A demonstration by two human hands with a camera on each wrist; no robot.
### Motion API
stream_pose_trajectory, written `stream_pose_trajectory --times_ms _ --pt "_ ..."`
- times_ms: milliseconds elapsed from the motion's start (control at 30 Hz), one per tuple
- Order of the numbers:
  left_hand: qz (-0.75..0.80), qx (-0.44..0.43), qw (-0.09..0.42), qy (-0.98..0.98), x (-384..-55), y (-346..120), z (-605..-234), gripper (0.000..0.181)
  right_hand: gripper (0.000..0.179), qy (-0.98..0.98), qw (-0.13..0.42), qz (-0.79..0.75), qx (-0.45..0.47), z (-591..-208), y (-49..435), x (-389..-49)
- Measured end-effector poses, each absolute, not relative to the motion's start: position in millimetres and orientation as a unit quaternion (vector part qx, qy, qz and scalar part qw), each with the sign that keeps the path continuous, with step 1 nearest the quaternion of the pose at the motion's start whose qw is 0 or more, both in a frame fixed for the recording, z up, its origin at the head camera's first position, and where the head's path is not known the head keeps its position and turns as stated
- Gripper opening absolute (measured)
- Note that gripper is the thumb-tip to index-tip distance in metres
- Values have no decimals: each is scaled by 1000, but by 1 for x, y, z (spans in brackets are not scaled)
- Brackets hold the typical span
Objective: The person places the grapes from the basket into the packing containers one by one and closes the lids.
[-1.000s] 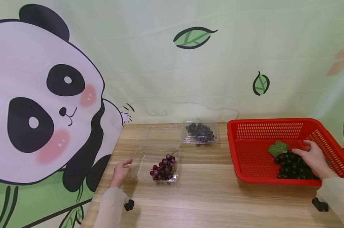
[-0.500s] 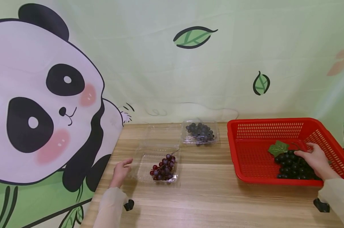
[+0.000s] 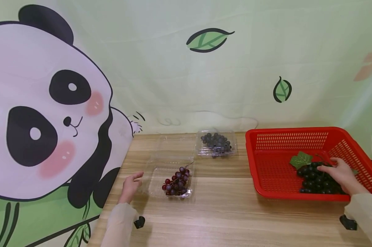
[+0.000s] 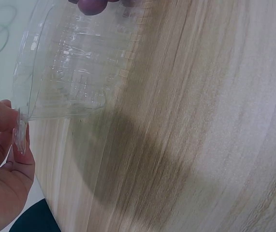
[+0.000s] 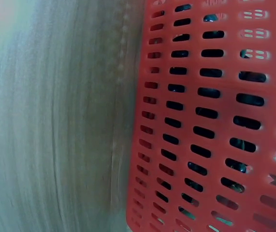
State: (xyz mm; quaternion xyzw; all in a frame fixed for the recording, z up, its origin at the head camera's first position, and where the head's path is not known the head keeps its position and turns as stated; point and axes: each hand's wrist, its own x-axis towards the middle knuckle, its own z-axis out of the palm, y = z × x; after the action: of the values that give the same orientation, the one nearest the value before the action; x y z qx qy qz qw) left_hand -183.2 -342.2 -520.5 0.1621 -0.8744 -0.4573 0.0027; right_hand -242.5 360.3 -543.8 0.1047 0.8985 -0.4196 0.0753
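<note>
My left hand (image 3: 131,187) pinches the left edge of a clear plastic clamshell box (image 4: 75,72), whose lid stands open toward the back. Inside the box, toward its right side, lies a bunch of dark red grapes (image 3: 177,181). My right hand (image 3: 343,175) reaches into a red plastic basket (image 3: 250,164), over a bunch of black grapes (image 3: 316,180). Its thumb lies at the grapes and the index finger is held apart from it, near the stem; the other fingers are hidden. A green leaf (image 3: 300,160) sits at the bunch's left.
Behind the open box, a second clear box (image 3: 216,144) holds dark grapes, near the table's back edge. The basket's slotted side wall (image 5: 191,116) fills much of the right wrist view. A printed panda cloth (image 3: 161,68) hangs behind the wooden table (image 3: 219,216).
My right hand has shifted slightly right and down over the black grapes. The left hand and both boxes look the same.
</note>
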Motion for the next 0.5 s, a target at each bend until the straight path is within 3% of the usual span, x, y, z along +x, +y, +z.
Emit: stream_pose_trajectory --times_ms 167,500 --pt "-453 158 3 -877 -183 -343 -521 42 93 895 96 -420 111 -543 358 -242" --pt "-451 164 2 -878 -183 -342 -520 43 95 888 186 -412 83 -499 334 -225"
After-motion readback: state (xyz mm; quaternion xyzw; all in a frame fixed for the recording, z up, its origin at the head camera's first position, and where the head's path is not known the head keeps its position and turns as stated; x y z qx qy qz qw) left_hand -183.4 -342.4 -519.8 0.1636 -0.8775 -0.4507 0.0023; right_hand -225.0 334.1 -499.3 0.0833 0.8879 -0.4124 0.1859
